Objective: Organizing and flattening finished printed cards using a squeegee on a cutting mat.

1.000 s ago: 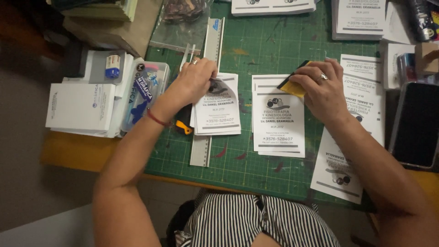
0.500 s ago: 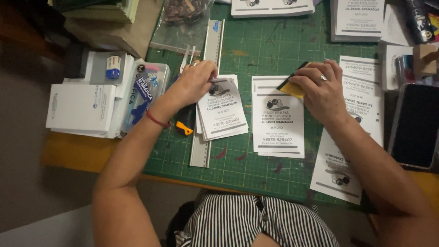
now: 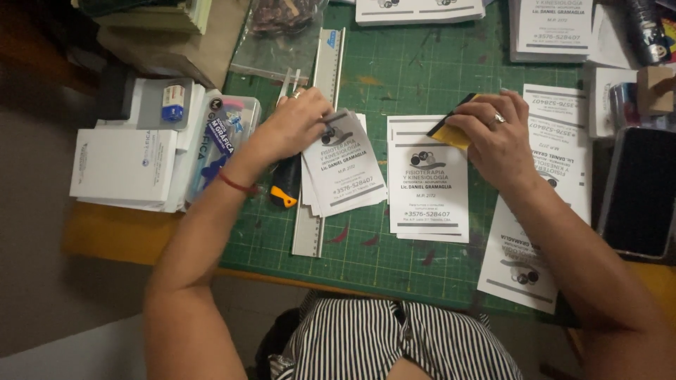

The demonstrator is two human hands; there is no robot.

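My left hand (image 3: 294, 128) grips the top edge of a tilted stack of white printed cards (image 3: 343, 169) lying on the green cutting mat (image 3: 415, 74). My right hand (image 3: 496, 137), with a ring, holds a yellow and black scraper (image 3: 448, 129) pressed on the top of a second stack of white printed cards (image 3: 427, 184) in the middle of the mat. A metal ruler (image 3: 317, 141) runs top to bottom under the left stack. An orange and black utility knife (image 3: 284, 184) lies beside the ruler, just below my left hand.
More printed sheets lie at the top (image 3: 419, 10) and right (image 3: 556, 112) of the mat. A clear plastic box (image 3: 222, 144) and white boxes (image 3: 123, 165) stand at the left. A dark phone (image 3: 639, 191) rests at the right edge.
My left hand has turned the left stack of cards so it lies more tilted. My right hand and the scraper have stayed at the top of the middle stack.
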